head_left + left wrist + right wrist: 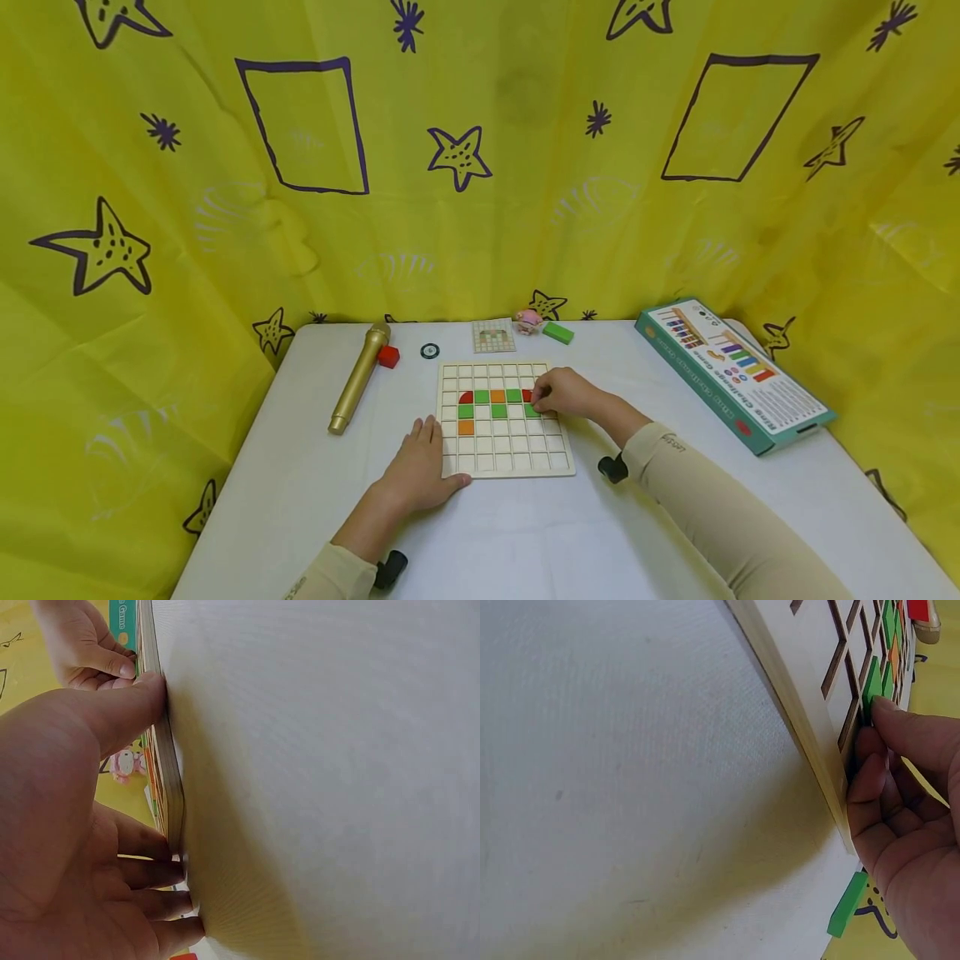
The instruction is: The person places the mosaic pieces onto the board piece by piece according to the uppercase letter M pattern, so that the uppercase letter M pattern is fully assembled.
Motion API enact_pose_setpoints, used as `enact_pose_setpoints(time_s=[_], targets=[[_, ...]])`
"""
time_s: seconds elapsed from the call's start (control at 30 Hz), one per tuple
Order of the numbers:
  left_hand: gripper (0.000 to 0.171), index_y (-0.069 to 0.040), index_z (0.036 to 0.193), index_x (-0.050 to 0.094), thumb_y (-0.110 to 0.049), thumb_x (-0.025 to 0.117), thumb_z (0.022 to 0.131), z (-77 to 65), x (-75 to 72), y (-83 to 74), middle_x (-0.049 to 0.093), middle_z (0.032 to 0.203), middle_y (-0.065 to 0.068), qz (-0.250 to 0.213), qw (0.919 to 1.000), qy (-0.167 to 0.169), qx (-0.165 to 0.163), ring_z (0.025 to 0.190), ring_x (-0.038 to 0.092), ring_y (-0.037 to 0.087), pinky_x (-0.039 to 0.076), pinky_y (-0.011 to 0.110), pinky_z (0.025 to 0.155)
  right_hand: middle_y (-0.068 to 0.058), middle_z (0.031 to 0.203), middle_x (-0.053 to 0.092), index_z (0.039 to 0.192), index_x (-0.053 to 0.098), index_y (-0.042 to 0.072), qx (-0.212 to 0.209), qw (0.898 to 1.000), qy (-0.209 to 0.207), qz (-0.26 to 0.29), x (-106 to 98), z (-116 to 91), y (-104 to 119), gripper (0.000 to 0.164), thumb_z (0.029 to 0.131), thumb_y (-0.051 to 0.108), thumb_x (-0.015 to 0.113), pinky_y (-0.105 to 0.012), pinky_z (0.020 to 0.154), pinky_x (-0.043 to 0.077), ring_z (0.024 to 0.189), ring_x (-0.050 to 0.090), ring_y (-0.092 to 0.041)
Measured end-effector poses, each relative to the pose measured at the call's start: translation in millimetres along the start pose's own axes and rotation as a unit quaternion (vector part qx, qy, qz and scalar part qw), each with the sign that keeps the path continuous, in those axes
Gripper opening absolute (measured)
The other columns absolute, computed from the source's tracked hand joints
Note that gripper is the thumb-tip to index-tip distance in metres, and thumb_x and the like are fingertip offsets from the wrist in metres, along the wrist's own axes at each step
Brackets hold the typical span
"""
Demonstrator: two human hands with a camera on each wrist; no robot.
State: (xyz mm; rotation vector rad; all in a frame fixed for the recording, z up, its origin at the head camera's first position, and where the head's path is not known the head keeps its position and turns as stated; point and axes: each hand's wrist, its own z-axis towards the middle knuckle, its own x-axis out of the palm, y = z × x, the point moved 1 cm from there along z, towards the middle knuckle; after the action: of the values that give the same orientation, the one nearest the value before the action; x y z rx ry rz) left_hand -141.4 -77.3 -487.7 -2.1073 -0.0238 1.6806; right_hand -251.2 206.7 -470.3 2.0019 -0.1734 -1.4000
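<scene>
A pale wooden grid board (506, 462) lies on the white table, with green, orange and red square tiles in some cells and a round-cornered red piece (467, 397) at upper left. My left hand (416, 467) rests at the board's near left corner, fingers straight along the left side and thumb at the near edge. On the board's right side my right hand (566, 393) has its fingers bent at a green tile (531, 411). The right wrist view shows the thumb and curled fingers pinching that green tile (872, 681) at its cell. A red piece just beyond is partly hidden by the fingers.
Behind the board are a pattern card (493, 336), a pink figurine (528, 321) and a green block (558, 332). Left of it lie a gold microphone (358, 382), a red cube (388, 357) and a dark ring (430, 351). A game box (735, 371) lies right.
</scene>
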Motion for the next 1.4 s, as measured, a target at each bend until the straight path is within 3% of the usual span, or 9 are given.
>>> enact_pose_setpoints(time_s=[0.33,0.63,1.4], targets=[[0.103,0.014,0.150,0.031,-0.053,0.074,0.085,0.1,0.1,-0.2,0.028,0.158,0.030,-0.004,1.0000,0.000,-0.002,0.148,0.021,0.046,0.027,0.055,0.117,0.003,0.082,0.067,0.087,0.073,0.013,0.004,0.999,0.001,0.039,-5.7,-8.4,-11.1,0.004,0.089,0.012,0.077,-0.029,0.070,0.050,0.078,0.057,-0.015],[0.103,0.014,0.150,0.031,-0.054,0.073,0.086,1.0,1.1,0.9,0.028,0.158,0.030,0.001,1.0000,-0.001,0.000,0.147,0.022,0.046,0.028,0.054,0.117,0.003,0.084,0.066,0.088,0.074,0.013,0.015,1.000,-0.008,0.026,-16.0,-27.4,-16.9,0.004,0.088,0.013,0.077,-0.032,0.071,0.049,0.080,0.056,-0.017],[0.102,0.014,0.150,0.030,-0.054,0.072,0.087,0.4,0.7,1.5,0.026,0.158,0.031,-0.002,1.0000,0.002,0.003,0.148,0.021,0.046,0.027,0.054,0.117,0.000,0.086,0.065,0.095,0.073,0.010,0.063,0.996,-0.037,0.052,-41.3,-102.3,-60.4,0.009,0.089,0.016,0.077,-0.032,0.068,0.049,0.079,0.055,-0.021]])
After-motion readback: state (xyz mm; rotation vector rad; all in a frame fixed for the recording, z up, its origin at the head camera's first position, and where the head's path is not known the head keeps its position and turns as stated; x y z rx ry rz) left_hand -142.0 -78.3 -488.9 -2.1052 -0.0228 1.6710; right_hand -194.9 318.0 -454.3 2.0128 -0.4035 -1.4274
